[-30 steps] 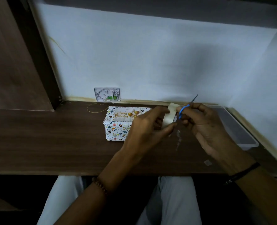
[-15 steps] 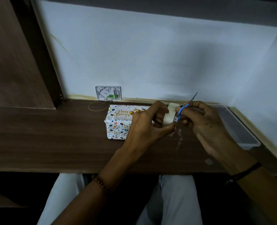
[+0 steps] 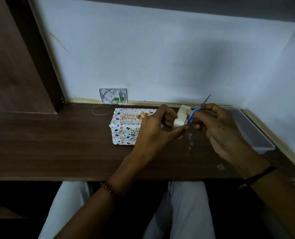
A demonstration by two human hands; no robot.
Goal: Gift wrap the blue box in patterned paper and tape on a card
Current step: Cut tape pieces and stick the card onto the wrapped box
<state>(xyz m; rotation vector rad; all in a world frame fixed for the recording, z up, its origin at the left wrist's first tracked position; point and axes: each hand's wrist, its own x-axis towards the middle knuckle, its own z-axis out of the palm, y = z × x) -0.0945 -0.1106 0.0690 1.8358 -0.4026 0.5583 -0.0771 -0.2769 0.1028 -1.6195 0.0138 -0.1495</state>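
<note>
Cutting tape for card: left hand [image 3: 153,133] gripped tape roll [image 3: 180,118]; right hand [image 3: 219,128] held scissors [image 3: 194,113] at roll's right edge. Wrapped box [image 3: 124,131] sat on desk [image 3: 57,149], left of hands, card [image 3: 134,116] on top. Next, likely: snip strip, press across card edge.

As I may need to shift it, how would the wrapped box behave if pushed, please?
The wrapped box sits low and wide on the desk, so it would likely slide, not tip. Its smooth paper probably slips easily.
</note>
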